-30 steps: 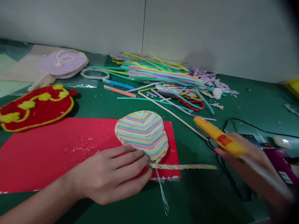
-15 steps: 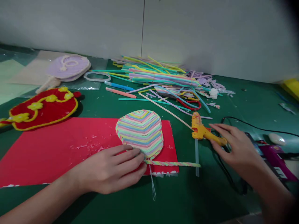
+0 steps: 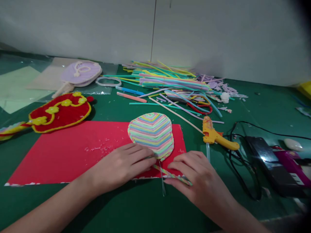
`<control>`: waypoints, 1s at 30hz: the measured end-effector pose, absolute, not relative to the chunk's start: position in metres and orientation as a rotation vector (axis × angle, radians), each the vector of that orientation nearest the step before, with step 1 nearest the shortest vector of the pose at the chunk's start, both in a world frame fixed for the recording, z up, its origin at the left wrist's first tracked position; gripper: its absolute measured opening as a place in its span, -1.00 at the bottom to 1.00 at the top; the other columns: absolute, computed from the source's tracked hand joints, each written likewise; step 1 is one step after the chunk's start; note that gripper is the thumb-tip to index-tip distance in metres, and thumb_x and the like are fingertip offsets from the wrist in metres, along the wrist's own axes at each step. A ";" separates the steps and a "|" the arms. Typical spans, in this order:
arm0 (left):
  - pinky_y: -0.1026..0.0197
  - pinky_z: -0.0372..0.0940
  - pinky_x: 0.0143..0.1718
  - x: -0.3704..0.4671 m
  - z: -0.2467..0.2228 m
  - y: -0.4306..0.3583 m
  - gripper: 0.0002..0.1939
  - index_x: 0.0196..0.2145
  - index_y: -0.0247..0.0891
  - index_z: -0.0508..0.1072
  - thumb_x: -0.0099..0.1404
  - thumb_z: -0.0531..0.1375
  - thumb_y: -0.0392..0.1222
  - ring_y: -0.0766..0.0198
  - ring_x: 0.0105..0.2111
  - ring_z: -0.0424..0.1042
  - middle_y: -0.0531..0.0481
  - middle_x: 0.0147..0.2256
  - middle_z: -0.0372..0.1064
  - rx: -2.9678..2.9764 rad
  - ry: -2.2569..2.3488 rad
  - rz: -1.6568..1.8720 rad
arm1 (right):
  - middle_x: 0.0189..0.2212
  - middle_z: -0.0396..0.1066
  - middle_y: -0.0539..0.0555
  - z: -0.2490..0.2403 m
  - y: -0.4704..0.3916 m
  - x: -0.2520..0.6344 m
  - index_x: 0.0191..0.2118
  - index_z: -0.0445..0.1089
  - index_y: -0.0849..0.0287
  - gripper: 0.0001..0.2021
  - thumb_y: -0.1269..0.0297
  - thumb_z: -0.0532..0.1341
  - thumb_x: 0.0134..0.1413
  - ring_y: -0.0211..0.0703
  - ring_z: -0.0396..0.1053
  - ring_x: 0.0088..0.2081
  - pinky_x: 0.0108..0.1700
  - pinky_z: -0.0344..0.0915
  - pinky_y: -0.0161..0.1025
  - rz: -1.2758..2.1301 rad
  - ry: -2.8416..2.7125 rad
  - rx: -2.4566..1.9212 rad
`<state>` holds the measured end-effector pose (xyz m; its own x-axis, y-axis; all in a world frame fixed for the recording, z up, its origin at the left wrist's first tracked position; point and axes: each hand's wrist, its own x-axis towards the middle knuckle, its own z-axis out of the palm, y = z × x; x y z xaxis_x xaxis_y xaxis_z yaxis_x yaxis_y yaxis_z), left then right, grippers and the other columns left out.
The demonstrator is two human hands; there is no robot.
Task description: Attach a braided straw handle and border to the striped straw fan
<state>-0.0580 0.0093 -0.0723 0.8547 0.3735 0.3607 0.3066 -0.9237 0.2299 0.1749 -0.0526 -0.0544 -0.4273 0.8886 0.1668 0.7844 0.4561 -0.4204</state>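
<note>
- Handicraft workspace; home or workshop, cannot tell.
- Green desk (image 3: 136, 210) against a plain pale wall (image 3: 97, 32).
- Bundled pipe cleaners (image 3: 175, 81), lilac clippings (image 3: 224, 88) beside them.
- Yellow hot-glue gun (image 3: 209, 132) with glue stick (image 3: 208, 151); red-handled scissors (image 3: 206, 113).
- Craft pieces: lilac fan (image 3: 69, 74), red fan (image 3: 73, 113) with yellow flowers (image 3: 52, 109), striped panel (image 3: 152, 134).

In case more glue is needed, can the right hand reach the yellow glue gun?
Probably yes: the yellow glue gun lies just beyond the right hand, with nothing visible between them, though that hand is at the twisted strip.
</note>
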 end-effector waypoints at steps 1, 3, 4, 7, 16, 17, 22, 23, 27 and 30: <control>0.18 0.34 -0.09 -0.056 -0.074 0.009 -0.76 -0.05 -0.31 0.35 0.37 0.01 -0.28 0.22 -0.11 0.41 -0.12 -0.12 0.44 2.798 0.583 0.602 | -0.38 0.42 0.00 -0.056 -0.053 0.175 -0.30 0.43 0.11 -0.92 0.25 0.24 0.08 -0.19 0.33 -0.32 -0.20 0.17 -0.19 0.383 -2.363 -1.422; 0.21 0.34 -0.10 -0.053 -0.075 0.009 -0.76 -0.04 -0.29 0.34 0.35 0.06 -0.25 0.26 -0.13 0.42 -0.11 -0.12 0.42 2.652 0.680 0.589 | -0.39 0.42 -0.01 -0.058 -0.054 0.176 -0.28 0.42 0.10 -0.94 0.29 0.23 0.10 -0.20 0.32 -0.32 -0.19 0.15 -0.20 0.356 -2.392 -1.427; 0.22 0.33 -0.10 -0.052 -0.075 0.010 -0.75 -0.04 -0.27 0.34 0.34 0.08 -0.24 0.27 -0.14 0.41 -0.10 -0.12 0.41 2.588 0.711 0.581 | -0.39 0.41 -0.02 -0.059 -0.054 0.176 -0.28 0.41 0.10 -0.94 0.30 0.22 0.10 -0.21 0.32 -0.33 -0.18 0.14 -0.20 0.348 -2.408 -1.421; 0.22 0.33 -0.09 -0.050 -0.074 0.011 -0.75 -0.06 -0.25 0.36 0.30 0.13 -0.25 0.27 -0.12 0.40 -0.09 -0.12 0.39 2.477 0.739 0.553 | -0.41 0.40 -0.03 -0.060 -0.055 0.175 -0.31 0.39 0.11 -0.95 0.36 0.18 0.12 -0.24 0.32 -0.34 -0.18 0.12 -0.21 0.336 -2.469 -1.395; 0.29 0.31 -0.10 -0.050 -0.080 0.013 -0.80 -0.11 -0.25 0.38 0.28 0.14 -0.29 0.33 -0.14 0.38 -0.04 -0.15 0.39 2.369 0.740 0.552 | -0.33 0.46 -0.02 -0.065 -0.051 0.183 -0.21 0.40 0.13 -0.75 0.53 0.02 0.17 -0.24 0.36 -0.29 -0.01 0.08 -0.13 0.158 -2.556 -1.354; 0.30 0.31 -0.10 -0.050 -0.081 0.014 -0.79 -0.11 -0.24 0.38 0.28 0.15 -0.30 0.33 -0.13 0.38 -0.04 -0.15 0.38 2.357 0.746 0.545 | -0.33 0.46 -0.02 -0.065 -0.050 0.184 -0.20 0.41 0.12 -0.74 0.53 0.03 0.17 -0.24 0.36 -0.28 -0.01 0.09 -0.12 0.153 -2.545 -1.348; 0.32 0.30 -0.09 -0.049 -0.082 0.016 -0.81 -0.13 -0.25 0.39 0.27 0.14 -0.33 0.34 -0.13 0.38 -0.03 -0.16 0.39 2.338 0.732 0.554 | -0.33 0.48 0.02 -0.065 -0.043 0.185 -0.22 0.46 0.13 -0.70 0.54 0.01 0.17 -0.23 0.37 -0.30 0.02 0.11 -0.10 0.042 -2.488 -1.312; 0.32 0.30 -0.09 -0.049 -0.082 0.016 -0.81 -0.14 -0.25 0.39 0.27 0.14 -0.34 0.35 -0.14 0.38 -0.03 -0.16 0.39 2.338 0.724 0.560 | -0.33 0.48 0.03 -0.065 -0.042 0.184 -0.22 0.46 0.13 -0.70 0.54 0.00 0.17 -0.23 0.36 -0.30 0.03 0.10 -0.09 0.026 -2.487 -1.305; 0.33 0.29 -0.10 -0.048 -0.081 0.017 -0.80 -0.14 -0.25 0.40 0.26 0.16 -0.35 0.35 -0.15 0.39 -0.02 -0.17 0.40 2.324 0.707 0.582 | -0.34 0.48 0.01 -0.066 -0.040 0.184 -0.23 0.47 0.12 -0.73 0.51 0.04 0.19 -0.21 0.35 -0.27 0.08 0.07 -0.06 0.043 -2.466 -1.306; 0.33 0.30 -0.12 -0.047 -0.081 0.017 -0.82 -0.17 -0.26 0.41 0.25 0.17 -0.35 0.34 -0.16 0.39 -0.02 -0.19 0.41 2.302 0.713 0.585 | -0.35 0.48 0.00 -0.067 -0.038 0.184 -0.26 0.47 0.10 -0.77 0.47 0.07 0.19 -0.23 0.35 -0.28 0.06 0.08 -0.10 0.096 -2.390 -1.321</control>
